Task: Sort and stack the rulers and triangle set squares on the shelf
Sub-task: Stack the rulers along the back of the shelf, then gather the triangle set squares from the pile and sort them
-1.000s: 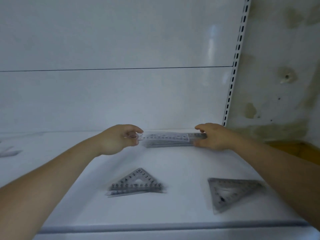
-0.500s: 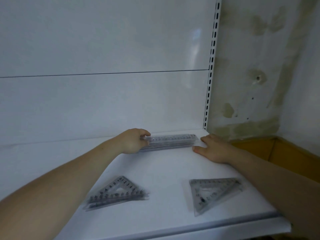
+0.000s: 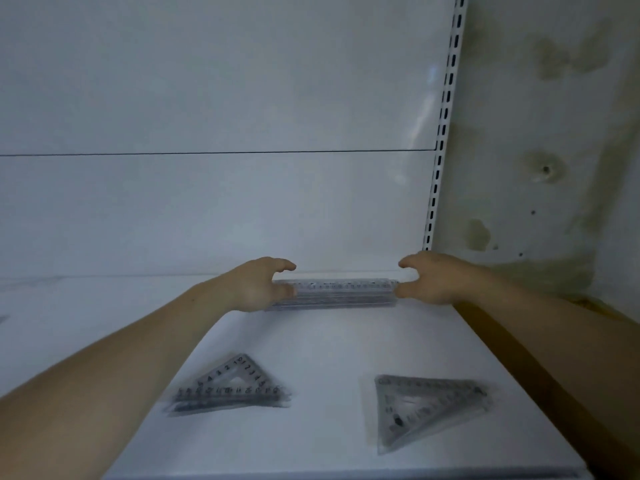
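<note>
A stack of clear plastic rulers (image 3: 339, 294) lies lengthwise at the back of the white shelf (image 3: 329, 344). My left hand (image 3: 258, 287) is cupped at its left end, thumb against the stack and fingers raised apart above it. At the right end my right hand (image 3: 431, 278) is cupped the same way, with its thumb at the stack's end. Neither hand closes around the rulers. Nearer the front lie two blurred piles of clear set squares: one pile (image 3: 232, 389) at the left with black numbers, another pile (image 3: 422, 410) at the right.
A white back panel rises behind the shelf. A slotted white upright (image 3: 441, 150) marks its right end, with a stained wall (image 3: 554, 133) beyond. A brown surface (image 3: 526, 362) runs along the shelf's right side. The shelf's front edge (image 3: 346, 474) is close below.
My right hand has lifted off the shelf and come to the rulers' right end. My left hand has loosened its grip and spread its fingers. The view has shifted.
</note>
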Motion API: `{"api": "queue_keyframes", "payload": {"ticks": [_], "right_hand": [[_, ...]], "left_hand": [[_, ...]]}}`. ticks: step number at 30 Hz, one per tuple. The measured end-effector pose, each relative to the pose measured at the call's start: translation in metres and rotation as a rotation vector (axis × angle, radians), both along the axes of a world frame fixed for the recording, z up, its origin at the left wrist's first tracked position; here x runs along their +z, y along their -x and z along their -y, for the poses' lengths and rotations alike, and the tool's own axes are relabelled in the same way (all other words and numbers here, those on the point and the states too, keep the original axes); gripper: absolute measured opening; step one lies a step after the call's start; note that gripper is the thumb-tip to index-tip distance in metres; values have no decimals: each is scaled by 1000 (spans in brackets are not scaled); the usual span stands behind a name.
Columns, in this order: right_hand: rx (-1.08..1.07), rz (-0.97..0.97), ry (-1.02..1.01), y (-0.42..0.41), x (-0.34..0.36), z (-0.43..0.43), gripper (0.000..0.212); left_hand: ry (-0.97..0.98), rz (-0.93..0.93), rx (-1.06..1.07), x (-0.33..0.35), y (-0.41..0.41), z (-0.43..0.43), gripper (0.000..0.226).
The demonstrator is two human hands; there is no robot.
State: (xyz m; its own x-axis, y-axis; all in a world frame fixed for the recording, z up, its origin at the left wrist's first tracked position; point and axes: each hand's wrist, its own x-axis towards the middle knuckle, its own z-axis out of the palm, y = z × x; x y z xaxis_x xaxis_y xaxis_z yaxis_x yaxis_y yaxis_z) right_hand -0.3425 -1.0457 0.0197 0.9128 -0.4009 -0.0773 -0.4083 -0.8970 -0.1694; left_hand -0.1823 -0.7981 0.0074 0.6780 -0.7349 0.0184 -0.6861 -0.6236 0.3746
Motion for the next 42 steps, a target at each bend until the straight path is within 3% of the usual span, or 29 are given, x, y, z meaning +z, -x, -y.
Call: {"api": "queue_keyframes", "payload": {"ticks": [9,19,28,35,42], "right_hand": [[281,17,57,-84,25,-106,75],[448,25,71,-182,23,-320,71],[606,218,42,-256,2,-512,63],[724,177,58,-320,-14,-595,61],[748,122,58,-407,-27,-636,70]], "left_hand": [[-88,52,163,-5,8,-98,58],[-94,86,368,-1,-16,-301,56],[5,94,608,-8,-36,-474,53],[42,148,752,-21,-79,-542,47],[-41,139,800,-24,-155,-586,42]]}}
